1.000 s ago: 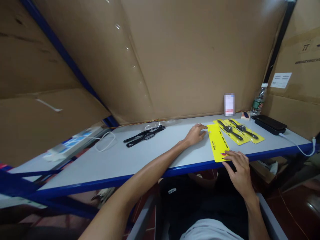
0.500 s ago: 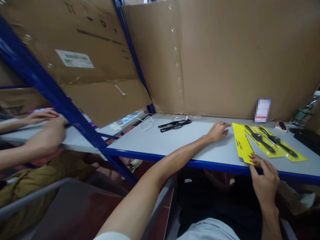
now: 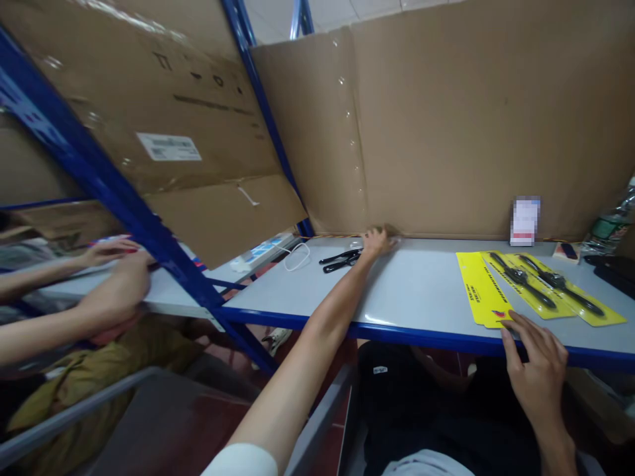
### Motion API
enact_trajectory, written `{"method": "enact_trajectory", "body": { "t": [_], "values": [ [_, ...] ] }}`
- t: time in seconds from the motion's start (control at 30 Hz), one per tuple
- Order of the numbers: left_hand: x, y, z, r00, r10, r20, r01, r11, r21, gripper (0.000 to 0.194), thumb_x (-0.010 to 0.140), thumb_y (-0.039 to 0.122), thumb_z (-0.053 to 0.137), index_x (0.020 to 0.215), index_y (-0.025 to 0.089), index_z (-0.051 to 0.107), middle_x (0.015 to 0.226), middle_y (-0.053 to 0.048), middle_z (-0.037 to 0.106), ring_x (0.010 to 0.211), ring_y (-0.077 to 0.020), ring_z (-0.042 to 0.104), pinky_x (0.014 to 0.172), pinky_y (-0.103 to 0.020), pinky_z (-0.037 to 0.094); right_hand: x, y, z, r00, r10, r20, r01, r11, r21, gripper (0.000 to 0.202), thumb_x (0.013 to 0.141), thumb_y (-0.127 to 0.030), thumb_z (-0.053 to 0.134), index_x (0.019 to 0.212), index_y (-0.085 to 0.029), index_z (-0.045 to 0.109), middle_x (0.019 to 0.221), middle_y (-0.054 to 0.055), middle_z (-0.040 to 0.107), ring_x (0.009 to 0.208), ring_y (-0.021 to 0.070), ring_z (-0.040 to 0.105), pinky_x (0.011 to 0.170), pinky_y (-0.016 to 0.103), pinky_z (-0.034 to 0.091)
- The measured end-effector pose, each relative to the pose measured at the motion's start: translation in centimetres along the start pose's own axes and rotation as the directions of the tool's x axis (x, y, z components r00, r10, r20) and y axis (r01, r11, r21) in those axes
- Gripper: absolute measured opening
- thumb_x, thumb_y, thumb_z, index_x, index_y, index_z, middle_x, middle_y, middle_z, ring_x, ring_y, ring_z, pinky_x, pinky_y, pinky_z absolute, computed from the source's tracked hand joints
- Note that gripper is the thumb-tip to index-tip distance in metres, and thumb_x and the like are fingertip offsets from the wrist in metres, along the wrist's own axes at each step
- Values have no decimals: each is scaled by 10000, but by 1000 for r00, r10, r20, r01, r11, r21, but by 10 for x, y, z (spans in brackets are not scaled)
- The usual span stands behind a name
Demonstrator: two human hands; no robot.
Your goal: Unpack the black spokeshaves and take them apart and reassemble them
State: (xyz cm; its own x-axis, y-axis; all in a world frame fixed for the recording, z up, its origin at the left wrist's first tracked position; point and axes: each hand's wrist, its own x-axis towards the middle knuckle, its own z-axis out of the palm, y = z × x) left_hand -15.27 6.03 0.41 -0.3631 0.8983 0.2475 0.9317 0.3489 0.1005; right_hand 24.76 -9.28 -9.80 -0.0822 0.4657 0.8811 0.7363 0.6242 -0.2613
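My left hand reaches to the back of the table, over some clear plastic by the cardboard wall. Its fingers point down and are too small and blurred to show a grip. Just left of it lie black two-handled tools that look like spokeshaves, partly behind my wrist. At the table's front edge my right hand is open, thumb apart, fingertips by the lower corner of the yellow cards. Two yellow packs overlap to the right, each with a black spokeshave-like tool under clear plastic.
A phone leans against the cardboard wall. A bottle and a black object lie at the right end. A white cable and power strip sit left, beside a blue post. A co-worker's arms are beyond.
My left hand has moved left and back, from beside the yellow cards to the clear plastic. My right hand stays near the cards' lower corner, its fingers straighter. The view has shifted slightly.
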Motion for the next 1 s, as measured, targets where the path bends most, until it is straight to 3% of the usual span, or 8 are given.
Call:
{"method": "enact_trajectory", "body": {
  "t": [0.1,0.23,0.4,0.6,0.7,0.87,1.0],
  "values": [
    [3,-15,8,991,-6,133,1,999,44,797,950,698,428,1511,136,480,1544,-298,470,1416,-458,450,1122,-610,330,0,-1,0,1000,3,7,-3,1000,-8,221,1035,-364,531,1089,-232,699,1193,97,760,1129,296,676,1065,493,417],
    [1,-2,6,947,247,207,-254,967,8,710,946,650,474,1490,198,529,1516,-229,534,1359,-408,528,1093,-522,407,0,-3,-1,1000,0,4,0,1000,-23,209,1037,-332,530,1106,-222,692,1200,101,758,1139,285,672,1071,485,410],
    [-14,32,-5,788,565,246,-548,825,-138,568,840,337,636,1406,299,613,1395,-102,650,1201,-304,644,1000,-386,494,1,-6,-3,1000,3,19,-3,1000,-23,188,1030,-304,543,1116,-226,691,1203,95,758,1149,277,664,1065,474,408],
    [-50,79,-6,637,763,107,-759,646,-81,631,738,97,600,1352,242,606,1407,-135,609,1260,-323,596,1012,-429,490,2,-9,-5,999,23,45,-22,1000,-22,191,1036,-296,532,1122,-232,689,1214,89,755,1166,280,658,1075,481,397],
    [-58,91,-4,636,771,12,-771,636,5,671,729,76,617,1378,239,564,1461,-149,558,1334,-344,527,1129,-498,386,1,-7,-4,999,22,45,-21,999,-23,191,1032,-293,538,1132,-236,690,1225,91,751,1165,284,659,1074,487,398],
    [-55,86,-5,703,696,-148,-702,712,12,634,783,123,624,1405,199,530,1460,-181,540,1367,-371,469,1221,-546,213,1,-5,-4,1000,9,22,-8,1000,-17,197,1031,-298,544,1141,-234,694,1214,96,756,1160,285,666,1077,491,404],
    [-56,80,-18,708,665,-239,-672,738,63,569,860,222,596,1420,155,524,1422,-210,537,1341,-378,473,1179,-523,279,1,-3,-3,1000,10,20,-10,1000,-13,222,1038,-320,537,1163,-224,693,1219,108,753,1152,288,672,1073,497,408]
  ]
}}
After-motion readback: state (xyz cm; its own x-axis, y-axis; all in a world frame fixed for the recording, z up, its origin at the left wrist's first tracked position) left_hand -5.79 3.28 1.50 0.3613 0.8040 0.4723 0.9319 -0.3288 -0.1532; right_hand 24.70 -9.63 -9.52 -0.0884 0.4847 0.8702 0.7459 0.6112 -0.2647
